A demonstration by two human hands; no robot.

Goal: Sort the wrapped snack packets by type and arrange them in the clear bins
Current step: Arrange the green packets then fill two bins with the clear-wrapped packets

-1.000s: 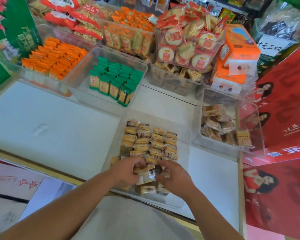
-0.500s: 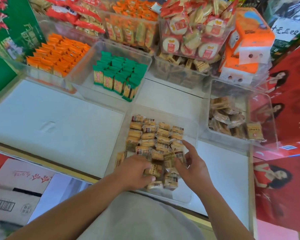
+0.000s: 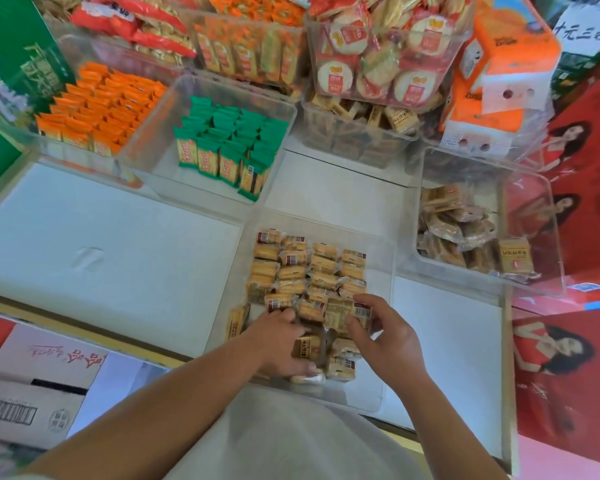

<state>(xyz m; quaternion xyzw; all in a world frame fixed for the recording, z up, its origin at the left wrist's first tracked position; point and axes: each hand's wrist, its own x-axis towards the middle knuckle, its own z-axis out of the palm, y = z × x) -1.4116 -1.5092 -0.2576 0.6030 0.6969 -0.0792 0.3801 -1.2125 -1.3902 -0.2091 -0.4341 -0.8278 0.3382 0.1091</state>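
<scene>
The step in hand is lining tan packets into rows [image 3: 309, 265] in the nearest clear bin [image 3: 392, 258] on the desk [image 3: 118, 254]: the right hand [image 3: 388, 341] has its grip pinching one packet [image 3: 361, 311] at the rows' near edge, the left hand [image 3: 278, 341] covers the loose heap [image 3: 340, 370] with a grip I cannot tell from here, and next that packet probably needs squaring into line.

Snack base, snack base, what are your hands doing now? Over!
Left hand grips a tan packet. Right hand pinches a barcode packet. Both inside the near clear bin, neat rows at its far end. Nothing blocking.

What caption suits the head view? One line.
Left hand and right hand grip tan snack packets in the near clear bin, before green packets.
</scene>
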